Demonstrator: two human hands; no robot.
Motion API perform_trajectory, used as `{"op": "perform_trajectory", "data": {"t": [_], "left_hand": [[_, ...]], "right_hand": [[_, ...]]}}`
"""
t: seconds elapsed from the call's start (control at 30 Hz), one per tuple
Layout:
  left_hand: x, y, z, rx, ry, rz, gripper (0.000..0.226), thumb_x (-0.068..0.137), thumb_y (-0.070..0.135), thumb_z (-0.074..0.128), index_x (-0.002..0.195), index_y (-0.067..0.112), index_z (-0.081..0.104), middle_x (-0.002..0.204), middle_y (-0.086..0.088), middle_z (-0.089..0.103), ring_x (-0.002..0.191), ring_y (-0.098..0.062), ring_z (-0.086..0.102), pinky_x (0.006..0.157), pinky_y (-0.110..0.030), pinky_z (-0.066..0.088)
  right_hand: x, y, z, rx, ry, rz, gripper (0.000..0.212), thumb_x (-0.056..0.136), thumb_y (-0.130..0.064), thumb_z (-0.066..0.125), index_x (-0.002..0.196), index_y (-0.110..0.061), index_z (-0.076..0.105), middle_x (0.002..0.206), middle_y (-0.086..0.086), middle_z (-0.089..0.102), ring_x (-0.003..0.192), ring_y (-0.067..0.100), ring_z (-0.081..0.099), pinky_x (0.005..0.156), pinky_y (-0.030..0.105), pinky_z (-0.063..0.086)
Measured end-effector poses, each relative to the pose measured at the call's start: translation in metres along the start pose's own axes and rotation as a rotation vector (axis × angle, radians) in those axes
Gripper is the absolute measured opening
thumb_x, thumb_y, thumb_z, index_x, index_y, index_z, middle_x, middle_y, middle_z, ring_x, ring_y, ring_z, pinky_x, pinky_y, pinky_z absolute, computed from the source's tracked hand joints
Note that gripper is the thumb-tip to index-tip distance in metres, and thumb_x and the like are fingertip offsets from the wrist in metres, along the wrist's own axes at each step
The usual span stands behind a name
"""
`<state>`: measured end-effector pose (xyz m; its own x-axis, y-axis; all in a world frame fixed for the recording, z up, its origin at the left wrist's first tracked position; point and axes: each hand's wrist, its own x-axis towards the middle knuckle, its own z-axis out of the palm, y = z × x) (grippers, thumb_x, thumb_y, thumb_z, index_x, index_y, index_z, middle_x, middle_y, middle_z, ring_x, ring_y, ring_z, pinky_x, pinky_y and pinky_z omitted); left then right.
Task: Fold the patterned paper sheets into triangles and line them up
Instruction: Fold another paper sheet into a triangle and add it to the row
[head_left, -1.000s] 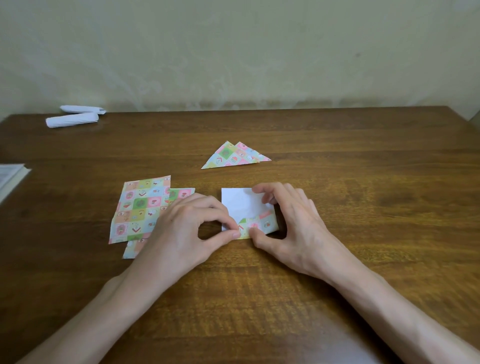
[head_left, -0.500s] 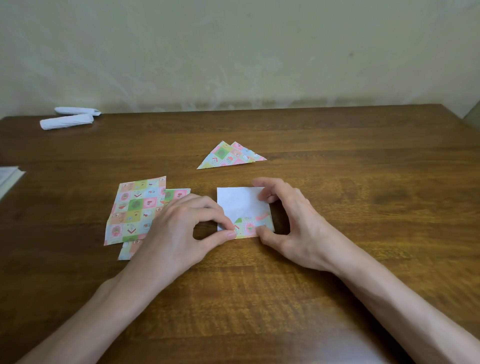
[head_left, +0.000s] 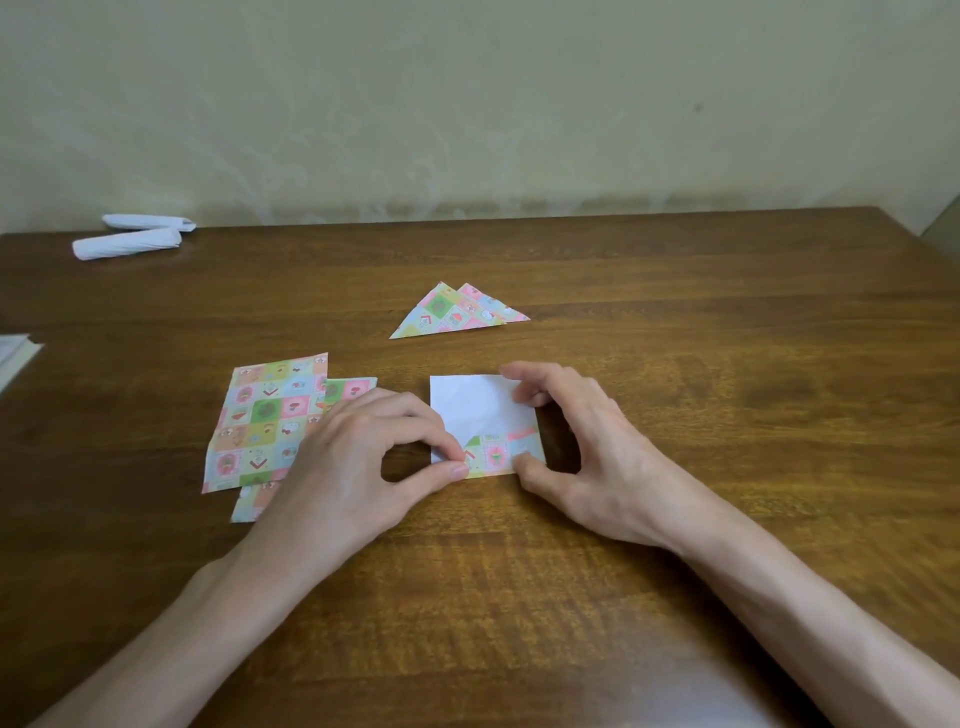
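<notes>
A small square sheet (head_left: 475, 408) lies white side up at the table's middle, its near edge turned up so a strip of pastel pattern shows. My left hand (head_left: 358, 462) pinches the sheet's near left corner between thumb and forefinger. My right hand (head_left: 587, 441) holds the right side, thumb on the near right corner and fingers on the far right edge. Two folded patterned triangles (head_left: 457, 312) overlap farther back. Two flat patterned sheets (head_left: 267, 421) are stacked to the left, partly under my left hand.
Two white paper rolls (head_left: 130, 236) lie at the far left by the wall. A white book or pad corner (head_left: 15, 353) juts in at the left edge. The brown wooden table (head_left: 727, 364) ends at the right rear corner.
Both hands keep their hold on the white sheet. The turned-up patterned strip at its near edge looks much the same; only the view has shifted slightly.
</notes>
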<state>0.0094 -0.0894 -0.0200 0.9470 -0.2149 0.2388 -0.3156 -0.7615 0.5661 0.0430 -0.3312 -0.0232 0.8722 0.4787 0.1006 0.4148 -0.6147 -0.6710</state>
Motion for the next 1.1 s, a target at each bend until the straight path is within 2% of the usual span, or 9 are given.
{"op": "perform_trajectory", "data": {"t": [0.1,0.17,0.23,0.33,0.43,0.5,0.73,0.93,1.1], "left_hand": [[0.000,0.000,0.000,0.006,0.006,-0.004,0.021,0.081,0.060,0.068,0.083,0.041,0.077,0.099,0.024,0.067,0.105,-0.002,0.061,0.096,-0.030,0.043],[0.000,0.001,0.000,0.016,0.011,0.001,0.011,0.083,0.051,0.077,0.083,0.041,0.077,0.097,0.024,0.067,0.104,-0.003,0.061,0.097,-0.030,0.044],[-0.001,0.001,0.001,0.018,0.006,0.007,0.007,0.086,0.048,0.079,0.084,0.041,0.077,0.097,0.023,0.067,0.104,-0.005,0.062,0.099,-0.034,0.044],[-0.001,0.001,-0.002,-0.007,-0.039,-0.014,0.003,0.086,0.044,0.077,0.089,0.043,0.078,0.102,0.023,0.065,0.108,-0.004,0.059,0.102,-0.034,0.042],[0.000,-0.002,-0.010,-0.071,-0.134,-0.054,0.014,0.088,0.038,0.075,0.096,0.048,0.078,0.109,0.026,0.063,0.116,-0.002,0.054,0.101,-0.027,0.039],[0.001,-0.002,-0.012,-0.078,-0.162,-0.046,0.017,0.089,0.036,0.075,0.099,0.050,0.078,0.110,0.026,0.063,0.118,-0.004,0.054,0.102,-0.029,0.039],[0.000,-0.002,-0.014,-0.071,-0.171,-0.057,0.018,0.091,0.037,0.074,0.101,0.052,0.075,0.112,0.028,0.061,0.120,-0.003,0.053,0.108,-0.037,0.039],[-0.003,0.001,-0.011,0.004,-0.130,0.005,0.017,0.092,0.037,0.068,0.102,0.048,0.075,0.110,0.027,0.061,0.118,-0.001,0.054,0.104,-0.031,0.041],[-0.001,-0.001,-0.014,0.012,-0.161,0.022,0.017,0.092,0.041,0.067,0.105,0.048,0.074,0.110,0.027,0.060,0.117,-0.001,0.053,0.100,-0.037,0.045]], "right_hand": [[0.001,-0.004,0.008,-0.045,0.061,0.020,0.069,0.084,-0.047,0.073,0.145,-0.039,0.041,0.124,-0.017,0.050,0.122,0.003,0.044,0.111,0.034,0.034],[0.003,-0.008,0.016,-0.098,0.105,0.043,0.071,0.078,-0.064,0.062,0.141,-0.041,0.043,0.121,-0.020,0.048,0.118,0.004,0.044,0.103,0.032,0.034],[0.005,-0.010,0.021,-0.149,0.129,0.056,0.074,0.073,-0.072,0.052,0.139,-0.041,0.044,0.118,-0.020,0.047,0.114,0.005,0.044,0.096,0.029,0.032],[0.007,-0.012,0.025,-0.193,0.133,0.057,0.073,0.071,-0.074,0.046,0.136,-0.040,0.045,0.120,-0.020,0.046,0.112,0.006,0.042,0.091,0.029,0.029],[0.006,-0.012,0.026,-0.224,0.143,0.051,0.072,0.073,-0.073,0.045,0.136,-0.039,0.046,0.124,-0.020,0.046,0.114,0.009,0.043,0.090,0.029,0.030],[0.005,-0.013,0.028,-0.249,0.150,0.062,0.074,0.075,-0.074,0.045,0.140,-0.039,0.044,0.124,-0.020,0.044,0.117,0.010,0.043,0.092,0.030,0.031],[0.006,-0.015,0.027,-0.266,0.155,0.067,0.084,0.074,-0.083,0.046,0.147,-0.042,0.036,0.119,-0.022,0.042,0.116,0.010,0.044,0.094,0.031,0.033],[0.006,-0.017,0.028,-0.248,0.171,0.083,0.096,0.068,-0.087,0.053,0.150,-0.043,0.028,0.115,-0.029,0.035,0.114,0.004,0.040,0.091,0.028,0.030],[0.007,-0.018,0.031,-0.279,0.169,0.091,0.096,0.068,-0.084,0.055,0.151,-0.044,0.028,0.116,-0.029,0.033,0.116,0.007,0.041,0.093,0.029,0.029]]}}
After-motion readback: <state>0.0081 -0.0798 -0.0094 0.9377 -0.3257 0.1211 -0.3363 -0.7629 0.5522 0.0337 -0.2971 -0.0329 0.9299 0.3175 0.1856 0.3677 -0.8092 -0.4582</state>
